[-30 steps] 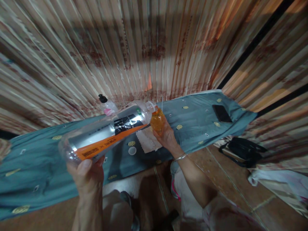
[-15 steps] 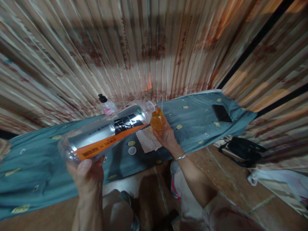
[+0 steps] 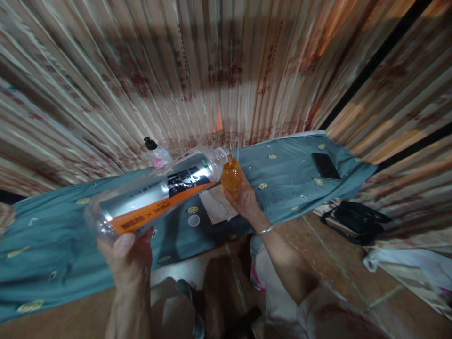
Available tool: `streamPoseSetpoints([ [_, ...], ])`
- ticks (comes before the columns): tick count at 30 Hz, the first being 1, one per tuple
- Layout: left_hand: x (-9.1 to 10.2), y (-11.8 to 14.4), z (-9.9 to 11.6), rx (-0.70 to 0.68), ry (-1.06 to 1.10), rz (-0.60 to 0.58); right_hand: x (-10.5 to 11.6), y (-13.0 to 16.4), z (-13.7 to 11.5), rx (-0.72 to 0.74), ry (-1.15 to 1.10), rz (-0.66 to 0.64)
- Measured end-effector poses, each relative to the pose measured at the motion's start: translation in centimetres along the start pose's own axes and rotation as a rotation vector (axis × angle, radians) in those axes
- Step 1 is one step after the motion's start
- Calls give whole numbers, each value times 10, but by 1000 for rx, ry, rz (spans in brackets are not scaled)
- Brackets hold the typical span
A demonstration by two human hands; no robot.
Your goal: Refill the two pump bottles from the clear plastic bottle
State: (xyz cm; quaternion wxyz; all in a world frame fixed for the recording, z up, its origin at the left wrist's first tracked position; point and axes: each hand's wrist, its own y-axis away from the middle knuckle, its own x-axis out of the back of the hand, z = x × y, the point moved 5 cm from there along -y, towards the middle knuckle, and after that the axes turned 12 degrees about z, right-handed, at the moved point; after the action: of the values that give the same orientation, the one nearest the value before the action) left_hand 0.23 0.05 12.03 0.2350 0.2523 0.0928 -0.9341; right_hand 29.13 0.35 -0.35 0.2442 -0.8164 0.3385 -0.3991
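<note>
My left hand (image 3: 129,256) grips the base of a large clear plastic bottle (image 3: 155,195) with a silver, black and orange label. That bottle is tipped almost level, and its open mouth rests against the top of a small bottle of orange liquid (image 3: 231,176). My right hand (image 3: 245,200) holds this small bottle upright from below, above the blue-grey patterned cloth (image 3: 282,179). A white bottle cap (image 3: 193,220) and a white folded cloth (image 3: 218,206) lie on the covered surface beneath the bottles.
A pump bottle with a black top (image 3: 157,153) stands at the back by the striped curtain (image 3: 219,70). A dark phone (image 3: 325,166) lies on the right end of the cloth. A black bag (image 3: 358,219) sits on the tiled floor at right.
</note>
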Motion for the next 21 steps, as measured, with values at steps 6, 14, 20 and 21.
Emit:
streamPoseSetpoints([
  [6, 2, 0, -1, 7, -16, 20, 1, 1, 1, -69, -31, 25],
  [14, 4, -1, -3, 8, 2, 27, 3, -3, -4, -75, -45, 15],
  [20, 3, -1, -2, 20, 16, 19, 3, -2, -3, -50, -19, -3],
  [21, 2, -1, -2, 18, 17, 13, 3, -2, -3, -33, -12, -14],
])
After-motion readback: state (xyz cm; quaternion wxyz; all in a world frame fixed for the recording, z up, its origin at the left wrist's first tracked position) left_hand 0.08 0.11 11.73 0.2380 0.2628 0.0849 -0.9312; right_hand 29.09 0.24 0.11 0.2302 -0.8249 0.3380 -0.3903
